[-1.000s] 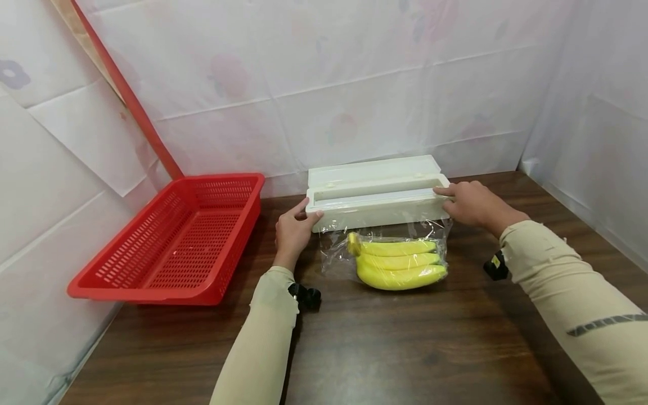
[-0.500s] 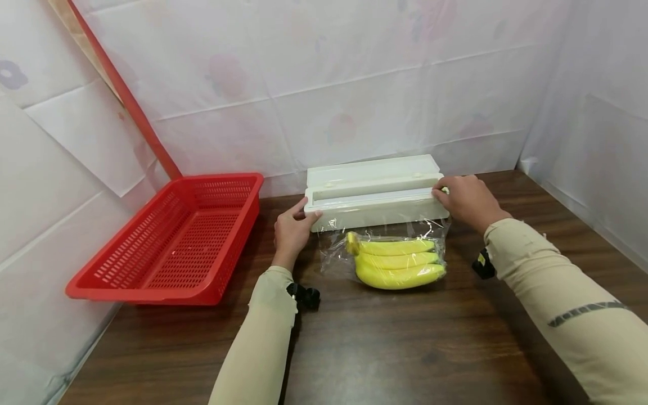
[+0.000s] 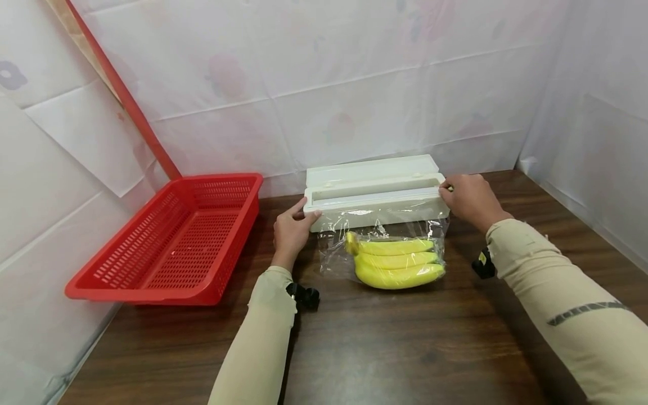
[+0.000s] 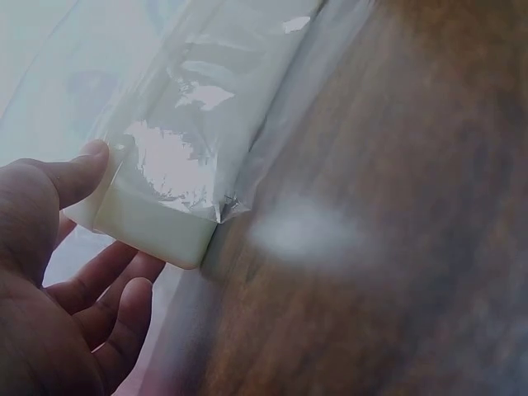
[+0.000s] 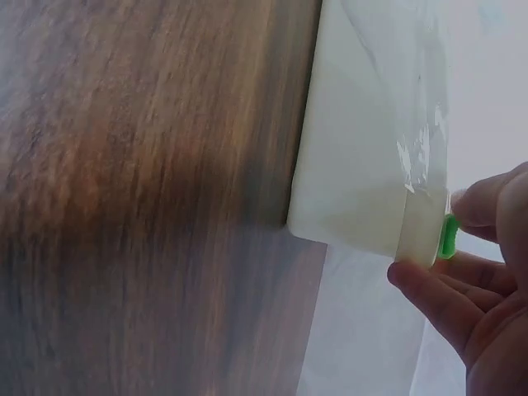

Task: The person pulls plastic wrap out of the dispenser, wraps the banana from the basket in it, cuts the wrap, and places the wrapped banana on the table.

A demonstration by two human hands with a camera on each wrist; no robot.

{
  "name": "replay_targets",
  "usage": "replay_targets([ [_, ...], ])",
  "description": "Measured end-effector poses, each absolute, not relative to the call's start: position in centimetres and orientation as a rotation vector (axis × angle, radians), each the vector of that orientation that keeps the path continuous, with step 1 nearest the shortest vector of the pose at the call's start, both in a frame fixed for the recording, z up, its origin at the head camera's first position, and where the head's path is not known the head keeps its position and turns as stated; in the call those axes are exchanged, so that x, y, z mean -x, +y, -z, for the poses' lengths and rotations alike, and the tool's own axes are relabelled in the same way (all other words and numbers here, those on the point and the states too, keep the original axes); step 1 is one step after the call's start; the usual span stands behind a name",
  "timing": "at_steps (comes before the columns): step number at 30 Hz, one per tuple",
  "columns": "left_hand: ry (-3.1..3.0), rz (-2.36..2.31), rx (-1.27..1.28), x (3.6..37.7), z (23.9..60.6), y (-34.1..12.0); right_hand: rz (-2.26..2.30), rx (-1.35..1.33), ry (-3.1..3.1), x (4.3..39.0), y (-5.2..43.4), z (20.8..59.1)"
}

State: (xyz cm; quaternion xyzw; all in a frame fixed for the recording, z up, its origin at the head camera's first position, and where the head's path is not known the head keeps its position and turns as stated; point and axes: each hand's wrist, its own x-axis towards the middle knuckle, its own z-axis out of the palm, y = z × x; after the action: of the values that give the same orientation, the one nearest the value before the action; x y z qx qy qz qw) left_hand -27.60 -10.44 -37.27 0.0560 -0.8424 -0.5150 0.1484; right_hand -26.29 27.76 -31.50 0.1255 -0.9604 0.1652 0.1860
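A white cling-film dispenser box (image 3: 374,194) stands at the back of the table, lid open. Clear film (image 3: 385,230) runs from it down over a bunch of yellow bananas (image 3: 397,261) lying in front. My left hand (image 3: 292,228) holds the box's left end, thumb on the top corner (image 4: 157,223) and fingers (image 4: 107,289) beside the end. At the box's right end, my right hand (image 3: 468,199) pinches a small green slider (image 5: 448,235) between thumb and fingers (image 5: 437,301).
A red slotted basket (image 3: 167,242) sits at the left, one end propped against the wall. A red pole (image 3: 121,95) leans behind it. White sheeting walls close in on three sides. The dark wooden table (image 3: 405,349) stretches toward me.
My right hand slid a little left along the box's top edge, then back to the right end. Film over the box front looks more wrinkled. The left hand stayed put.
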Motion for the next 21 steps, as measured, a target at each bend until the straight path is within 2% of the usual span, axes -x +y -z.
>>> replay_targets([
  [10, -2.389, 1.522, -0.132, 27.3, 37.4, -10.8, -0.754, -0.261, -2.763, 25.7, 29.1, 32.8],
  [21, -2.358, 1.524, -0.122, 27.2, 37.5, -11.3, -1.175, -0.126, -2.713, 24.3, 28.3, 34.3],
])
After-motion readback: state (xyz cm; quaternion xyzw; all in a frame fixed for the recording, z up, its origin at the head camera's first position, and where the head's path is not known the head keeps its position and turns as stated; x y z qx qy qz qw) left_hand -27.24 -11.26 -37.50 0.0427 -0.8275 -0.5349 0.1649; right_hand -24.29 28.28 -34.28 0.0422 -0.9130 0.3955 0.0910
